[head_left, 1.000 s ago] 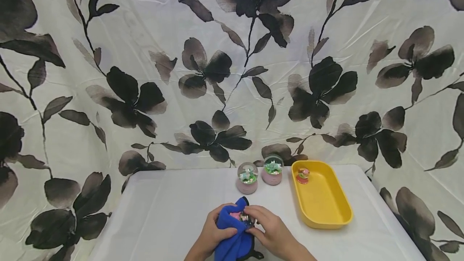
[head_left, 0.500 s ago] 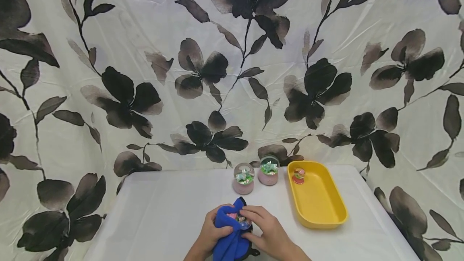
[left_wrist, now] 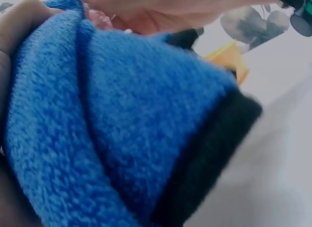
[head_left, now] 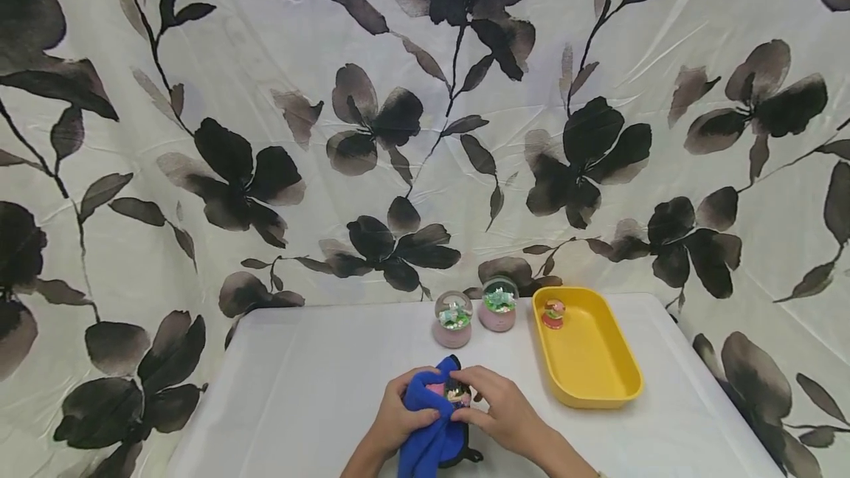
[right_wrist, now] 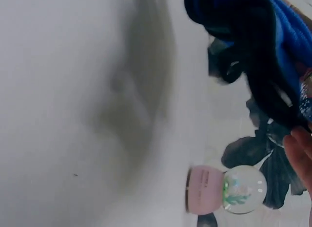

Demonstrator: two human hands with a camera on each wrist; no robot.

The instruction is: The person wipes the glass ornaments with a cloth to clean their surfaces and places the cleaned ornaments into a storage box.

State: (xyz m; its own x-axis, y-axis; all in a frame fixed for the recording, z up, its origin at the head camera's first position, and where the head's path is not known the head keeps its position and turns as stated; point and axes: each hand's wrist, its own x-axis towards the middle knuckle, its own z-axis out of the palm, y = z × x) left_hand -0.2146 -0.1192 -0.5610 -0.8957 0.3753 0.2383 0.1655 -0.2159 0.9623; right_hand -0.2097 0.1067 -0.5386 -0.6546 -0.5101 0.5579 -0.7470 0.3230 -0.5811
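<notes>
Near the front of the table my left hand (head_left: 396, 417) grips a blue cloth (head_left: 428, 430) with black edging, folded around a small snow globe (head_left: 458, 394). Fingers and thumb of my right hand (head_left: 501, 408) hold the globe's exposed side. Something pink shows between globe and cloth; the rest is covered. Fluffy blue cloth (left_wrist: 126, 114) fills most of the left wrist view. In the right wrist view, a sliver of the globe (right_wrist: 306, 97) and right-hand fingertips (right_wrist: 300, 146) appear at the right edge.
Two snow globes with pink bases, one nearer (head_left: 453, 319) and one farther (head_left: 499, 304), stand behind the hands. A yellow tray (head_left: 591, 367) lies to the right, holding a small red-based globe (head_left: 553, 314). A floral curtain (head_left: 378, 124) hangs behind the white table (head_left: 299, 375).
The globe has turned slightly within the cloth, and my right fingers have shifted on it. Both hands stay together around the cloth. The camera view sways a little.
</notes>
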